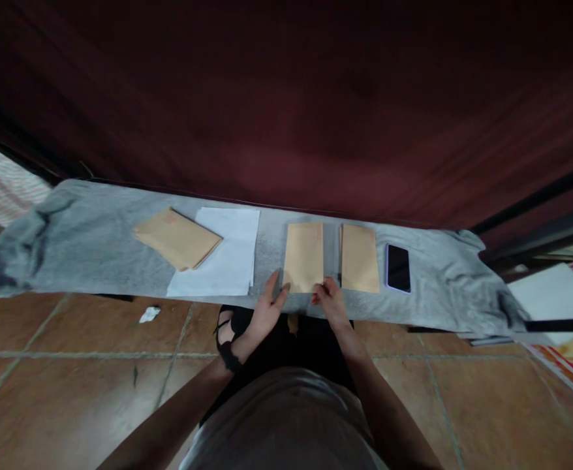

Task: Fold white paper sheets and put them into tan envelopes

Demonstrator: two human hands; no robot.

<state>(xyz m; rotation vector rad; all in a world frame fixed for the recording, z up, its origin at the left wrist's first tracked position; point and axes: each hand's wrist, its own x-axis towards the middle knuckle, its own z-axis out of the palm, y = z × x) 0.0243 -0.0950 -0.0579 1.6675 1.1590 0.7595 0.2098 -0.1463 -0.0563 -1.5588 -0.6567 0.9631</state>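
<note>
A brown paper envelope [304, 257] lies upright in front of me on the grey cloth, faint red print near its top right. My left hand [267, 309] is at its lower left corner, thumb touching the edge and fingers stretched apart. At the lower right corner, my right hand [331, 301] has its fingers curled with the thumb on the paper, gripping that edge. Just right of it rests a small pile of brown envelopes [359, 258]. Further left, a fanned stack of envelopes [179, 239] partly covers white paper sheets [222, 274].
A phone [398, 268] with a dark screen lies on the right of the long grey cloth [95, 254]. A dark red surface [286, 117] rises behind it. Crumpled white paper [149, 314] is on the tiled floor. Dark bars and a white board [558, 297] stand at right.
</note>
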